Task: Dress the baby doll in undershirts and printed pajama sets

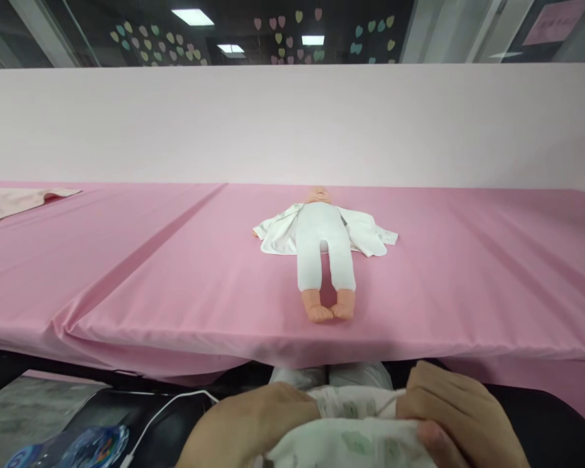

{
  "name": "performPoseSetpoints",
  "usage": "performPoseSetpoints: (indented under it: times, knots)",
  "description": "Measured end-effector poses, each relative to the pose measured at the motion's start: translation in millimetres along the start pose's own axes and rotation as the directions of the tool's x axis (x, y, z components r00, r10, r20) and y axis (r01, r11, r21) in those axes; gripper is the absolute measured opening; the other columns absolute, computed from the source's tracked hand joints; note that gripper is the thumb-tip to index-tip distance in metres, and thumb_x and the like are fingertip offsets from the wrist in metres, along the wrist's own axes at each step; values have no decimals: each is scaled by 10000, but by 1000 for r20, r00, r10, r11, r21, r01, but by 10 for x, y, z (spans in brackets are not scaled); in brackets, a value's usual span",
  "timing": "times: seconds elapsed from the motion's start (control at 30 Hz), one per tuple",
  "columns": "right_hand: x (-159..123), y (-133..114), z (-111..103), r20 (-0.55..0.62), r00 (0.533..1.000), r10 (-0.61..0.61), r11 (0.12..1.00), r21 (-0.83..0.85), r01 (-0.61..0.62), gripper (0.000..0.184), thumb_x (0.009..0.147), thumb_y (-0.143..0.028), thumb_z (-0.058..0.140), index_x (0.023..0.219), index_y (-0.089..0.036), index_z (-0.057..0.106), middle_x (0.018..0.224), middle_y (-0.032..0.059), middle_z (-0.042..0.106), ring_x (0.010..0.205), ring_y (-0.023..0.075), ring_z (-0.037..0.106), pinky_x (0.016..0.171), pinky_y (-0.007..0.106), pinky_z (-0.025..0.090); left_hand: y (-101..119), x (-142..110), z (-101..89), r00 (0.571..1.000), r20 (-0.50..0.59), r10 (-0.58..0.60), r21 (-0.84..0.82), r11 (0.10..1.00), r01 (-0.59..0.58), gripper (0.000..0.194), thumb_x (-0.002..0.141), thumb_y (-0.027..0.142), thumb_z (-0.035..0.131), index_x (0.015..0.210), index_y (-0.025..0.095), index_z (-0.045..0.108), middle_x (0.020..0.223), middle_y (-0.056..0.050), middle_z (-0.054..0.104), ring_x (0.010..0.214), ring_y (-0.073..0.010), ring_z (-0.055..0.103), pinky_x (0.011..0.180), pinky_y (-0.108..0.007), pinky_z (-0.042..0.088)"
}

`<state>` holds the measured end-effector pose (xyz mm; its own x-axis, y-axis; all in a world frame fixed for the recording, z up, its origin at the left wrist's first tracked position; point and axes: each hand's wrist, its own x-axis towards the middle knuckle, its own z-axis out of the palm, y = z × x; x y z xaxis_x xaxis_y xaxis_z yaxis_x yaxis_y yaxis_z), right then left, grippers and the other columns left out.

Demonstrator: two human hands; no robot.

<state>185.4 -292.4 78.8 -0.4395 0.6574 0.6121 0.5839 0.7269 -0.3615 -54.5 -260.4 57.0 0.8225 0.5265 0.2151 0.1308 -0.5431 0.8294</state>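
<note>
At the bottom of the view, near my lap, both hands are on a white baby garment [355, 439] with a pale green print. My left hand [268, 419] grips its left side, fingers mostly tucked into the cloth. Closed on the right side is my right hand [453, 406], its thumb lying over the fabric. Whether the garment is a top or trousers I cannot tell. Beyond my hands, a baby doll [324, 231] lies on its back, feet towards me. A white baby jacket [280, 234] is spread open beneath it, with the doll's arms in or under the sleeves.
The doll rests on a table with a creased pink cover [175, 273]. A pale folded cloth [14, 203] lies at the far left. Behind the table stands a white partition [292, 123]. Low on the left are a clear plastic bottle [73, 448] and a white cable [160, 416].
</note>
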Motion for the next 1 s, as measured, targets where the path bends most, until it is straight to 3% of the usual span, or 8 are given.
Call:
performPoseSetpoints:
  times: [0.17,0.3,0.43,0.57,0.7,0.8,0.9,1.0]
  knots:
    - [-5,9,-138,49,996,74,989,-132,-67,320,937,-297,372,642,-217,465,560,-5,475,501,121,492,497,215,433,40,85,-144,979,-44,-200,305,930,204,453,726,635,525,796,188,530,759,-15,556,712,-156,475,718,-285,415]
    - [-126,94,-118,206,971,121,972,-224,-74,295,917,-280,389,632,-206,410,552,-25,473,479,99,479,460,200,398,-188,94,-126,975,-24,-222,327,920,218,494,710,674,531,744,182,527,738,-10,515,761,-171,473,726,-280,401]
    - [-307,279,54,376,921,100,947,-319,27,320,926,-271,426,614,-203,443,510,-44,482,420,95,467,428,219,353,-290,36,-126,956,-75,-284,433,854,288,273,808,431,570,707,181,530,723,-2,530,766,-162,496,739,-276,399]
    - [-306,345,84,406,914,-24,920,-348,179,450,997,-270,233,697,-218,563,557,-16,551,494,133,542,477,256,383,-216,-7,-202,974,-119,-194,578,784,227,82,772,160,559,697,181,533,756,-8,572,806,-171,516,801,-311,407]
    - [-176,334,-265,337,940,-55,922,-345,177,463,991,-317,281,652,-214,579,616,16,557,586,144,559,521,249,410,-121,-143,-448,950,-307,-47,633,736,241,63,801,163,540,824,183,595,1009,-64,607,1001,-205,526,854,-310,422]
    - [-236,412,-461,199,967,161,939,-333,-87,330,907,-455,478,735,-208,611,744,36,600,631,147,577,541,229,446,-161,-217,-556,912,-362,-193,482,798,361,92,826,220,526,755,182,570,822,-25,612,798,-153,564,710,-243,445]
    - [-368,465,-253,74,910,409,899,-207,-387,313,839,-483,564,687,-210,548,600,-16,526,485,114,497,439,203,406,-311,-110,-333,835,-386,-392,98,882,460,169,822,251,527,678,179,477,596,42,486,565,-87,468,537,-180,384]
    - [-390,294,306,-271,748,606,782,31,-622,311,845,-442,557,669,-213,442,527,-52,420,428,95,413,398,192,368,-415,132,191,621,-628,-470,-330,883,334,201,809,324,568,748,195,427,599,61,418,521,-67,401,479,-157,343]
